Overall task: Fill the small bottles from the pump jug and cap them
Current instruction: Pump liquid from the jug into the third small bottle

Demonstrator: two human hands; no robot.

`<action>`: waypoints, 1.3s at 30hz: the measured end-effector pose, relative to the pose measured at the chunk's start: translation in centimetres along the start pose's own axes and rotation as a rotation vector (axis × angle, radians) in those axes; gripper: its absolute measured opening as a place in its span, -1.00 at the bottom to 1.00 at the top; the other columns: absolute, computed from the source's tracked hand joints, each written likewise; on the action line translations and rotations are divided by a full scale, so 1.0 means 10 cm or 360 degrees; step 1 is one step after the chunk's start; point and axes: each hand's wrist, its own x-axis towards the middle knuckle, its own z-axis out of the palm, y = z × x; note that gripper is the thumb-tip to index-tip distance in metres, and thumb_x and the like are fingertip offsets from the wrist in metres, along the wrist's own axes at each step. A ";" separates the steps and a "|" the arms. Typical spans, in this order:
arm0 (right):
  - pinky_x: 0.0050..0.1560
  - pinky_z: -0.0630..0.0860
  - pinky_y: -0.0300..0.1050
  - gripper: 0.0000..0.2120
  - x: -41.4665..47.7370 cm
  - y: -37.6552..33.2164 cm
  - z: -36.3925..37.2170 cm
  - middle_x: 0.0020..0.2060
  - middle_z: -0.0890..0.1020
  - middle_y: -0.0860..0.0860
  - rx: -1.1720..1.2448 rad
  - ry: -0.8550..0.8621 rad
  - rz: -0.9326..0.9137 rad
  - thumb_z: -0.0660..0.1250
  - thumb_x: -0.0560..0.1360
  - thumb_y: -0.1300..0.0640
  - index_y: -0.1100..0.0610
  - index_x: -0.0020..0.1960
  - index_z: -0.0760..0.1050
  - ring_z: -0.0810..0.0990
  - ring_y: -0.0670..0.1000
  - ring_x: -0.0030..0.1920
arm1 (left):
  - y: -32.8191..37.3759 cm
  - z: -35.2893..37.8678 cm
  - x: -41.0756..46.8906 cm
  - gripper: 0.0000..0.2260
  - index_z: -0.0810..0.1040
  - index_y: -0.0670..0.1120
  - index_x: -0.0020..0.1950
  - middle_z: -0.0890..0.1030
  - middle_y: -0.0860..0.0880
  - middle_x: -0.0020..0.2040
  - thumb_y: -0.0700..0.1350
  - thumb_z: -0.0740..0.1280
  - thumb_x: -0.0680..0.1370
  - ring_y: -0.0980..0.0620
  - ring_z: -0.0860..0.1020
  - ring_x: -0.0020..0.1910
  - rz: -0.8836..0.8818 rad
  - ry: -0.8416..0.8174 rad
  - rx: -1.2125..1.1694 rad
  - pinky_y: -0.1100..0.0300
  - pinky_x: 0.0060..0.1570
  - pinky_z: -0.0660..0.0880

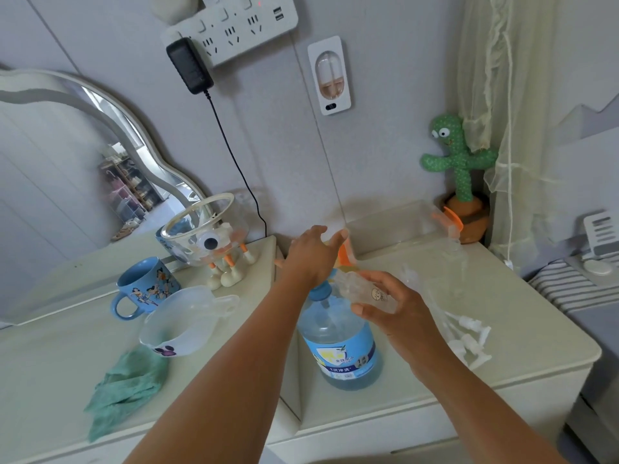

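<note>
The pump jug, with its blue label, stands on the pale tabletop near the front edge, between the person's two forearms. Just beyond its blue pump head the left grip is released, palm down, fingers spread and holding nothing. The right grip grasps a small clear bottle, tilted on its side with one end close to the pump head. A heap of white pump caps lies on the tabletop to the right.
</note>
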 end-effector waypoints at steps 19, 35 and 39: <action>-0.23 0.45 -0.48 -0.60 0.02 -0.10 -0.01 0.00 0.61 -0.27 0.0026 -0.0037 0.0028 0.46 0.40 0.20 -0.14 0.15 0.51 0.53 -0.35 -0.04 | 0.05 -0.12 -0.04 -0.41 0.25 -0.06 0.53 0.36 -0.14 0.49 0.27 0.08 0.62 -0.13 0.37 0.43 0.0075 -0.0051 -0.0023 -0.02 0.38 0.29; -0.22 0.39 -0.58 -0.61 -0.05 -0.12 0.01 0.02 0.60 -0.28 0.0002 0.0000 0.0002 0.45 0.40 0.17 -0.16 0.14 0.51 0.48 -0.44 -0.01 | 0.08 -0.16 -0.10 -0.37 0.27 -0.03 0.53 0.30 -0.10 0.53 0.33 0.06 0.59 -0.15 0.28 0.49 0.0032 0.0008 0.0020 -0.25 0.44 0.19; -0.23 0.40 -0.56 -0.60 -0.03 -0.13 0.02 0.02 0.58 -0.31 -0.0034 -0.0013 0.0007 0.44 0.41 0.16 -0.21 0.14 0.48 0.46 -0.45 -0.01 | 0.09 -0.17 -0.11 -0.40 0.28 -0.07 0.52 0.37 -0.13 0.49 0.28 0.08 0.62 -0.14 0.37 0.44 0.0055 -0.0037 -0.0018 -0.06 0.42 0.28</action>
